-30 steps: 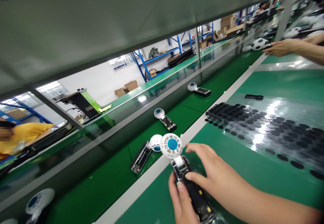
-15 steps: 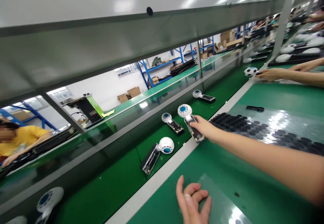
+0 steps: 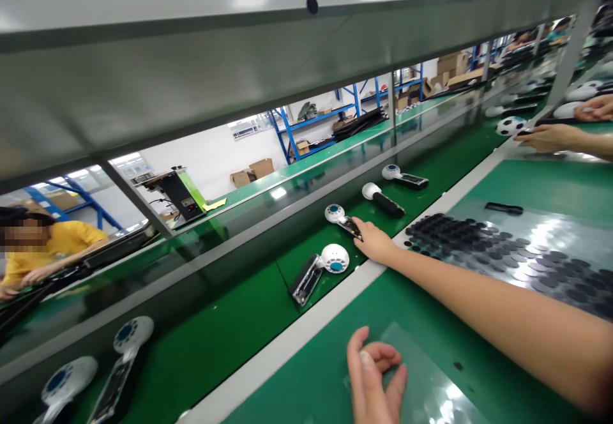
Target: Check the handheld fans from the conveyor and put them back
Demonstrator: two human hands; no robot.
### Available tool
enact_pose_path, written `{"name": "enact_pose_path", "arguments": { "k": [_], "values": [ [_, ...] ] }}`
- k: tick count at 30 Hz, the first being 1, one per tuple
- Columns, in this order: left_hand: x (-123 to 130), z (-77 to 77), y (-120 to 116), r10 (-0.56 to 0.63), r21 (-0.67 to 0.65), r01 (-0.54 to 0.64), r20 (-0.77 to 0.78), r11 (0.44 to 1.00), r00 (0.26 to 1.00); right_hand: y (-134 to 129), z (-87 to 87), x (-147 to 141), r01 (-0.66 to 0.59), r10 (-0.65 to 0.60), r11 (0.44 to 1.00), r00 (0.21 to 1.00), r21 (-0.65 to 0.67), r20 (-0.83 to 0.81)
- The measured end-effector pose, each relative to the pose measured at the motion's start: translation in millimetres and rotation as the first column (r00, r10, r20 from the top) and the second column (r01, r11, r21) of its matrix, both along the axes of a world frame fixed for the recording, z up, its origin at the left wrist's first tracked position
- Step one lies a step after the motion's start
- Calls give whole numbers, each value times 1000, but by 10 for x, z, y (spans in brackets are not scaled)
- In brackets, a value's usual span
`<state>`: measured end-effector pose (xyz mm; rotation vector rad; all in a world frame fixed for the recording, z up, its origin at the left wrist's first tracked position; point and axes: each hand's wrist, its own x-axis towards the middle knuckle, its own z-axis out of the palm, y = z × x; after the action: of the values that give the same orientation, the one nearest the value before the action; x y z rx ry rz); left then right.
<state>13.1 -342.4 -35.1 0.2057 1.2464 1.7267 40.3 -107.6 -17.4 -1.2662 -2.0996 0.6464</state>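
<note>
My right hand (image 3: pixel 376 242) reaches over the belt edge, its fingers closed on the handle end of a white round-headed device (image 3: pixel 334 214) lying on the belt. That device's open black handle shows inner parts. Just beyond it lies a similar device (image 3: pixel 389 204) with its dark handle surface up. Nearer me, another round-headed device (image 3: pixel 334 258) rests with its open handle slanting left. My left hand (image 3: pixel 376 376) hovers over the green worktop (image 3: pixel 297 373), fingers loosely bent and apart, holding nothing. A clear plastic sheet (image 3: pixel 421 373) lies beside it.
Many black discs (image 3: pixel 479 245) cover a clear sheet on the right, with a black handle cover (image 3: pixel 504 209) behind. More devices (image 3: pixel 127 347) lie along the green belt (image 3: pixel 230 322). A co-worker's hand (image 3: pixel 550 138) holds a football-patterned piece at right. A metal housing (image 3: pixel 215 79) hangs overhead.
My right hand has put its device down on the belt, dark handle side up, and taken hold of the neighbouring one. My left hand stays much the same. The view has shifted slightly.
</note>
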Motion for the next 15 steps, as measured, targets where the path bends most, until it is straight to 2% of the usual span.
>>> {"name": "enact_pose_path", "arguments": {
  "k": [2, 5, 8, 10, 12, 15],
  "values": [
    [-16, 26, -30, -13, 53, 11, 20, 999, 1000, -244, 6, 156, 43, -43, 999, 998, 12, -46],
    [-44, 95, -83, -58, 169, 45, 73, 985, 996, -900, 23, 460, 7, -3, 999, 995, 39, -102],
    [-58, 168, -128, -130, 290, 84, 141, 953, 982, -1710, 26, 768, -147, 149, 989, 985, 31, -84],
    [-55, 203, -148, -131, 275, 84, 158, 958, 979, -2122, 39, 952, -355, 355, 935, 935, -15, -2],
    [-47, 228, -159, -90, 206, 62, 130, 977, 987, -2342, 63, 1120, -475, 479, 877, 875, -66, 65],
    [-43, 252, -163, -62, 150, 51, 74, 987, 995, -2415, 46, 1350, -526, 533, 846, 838, -87, 115]
  ]
}}
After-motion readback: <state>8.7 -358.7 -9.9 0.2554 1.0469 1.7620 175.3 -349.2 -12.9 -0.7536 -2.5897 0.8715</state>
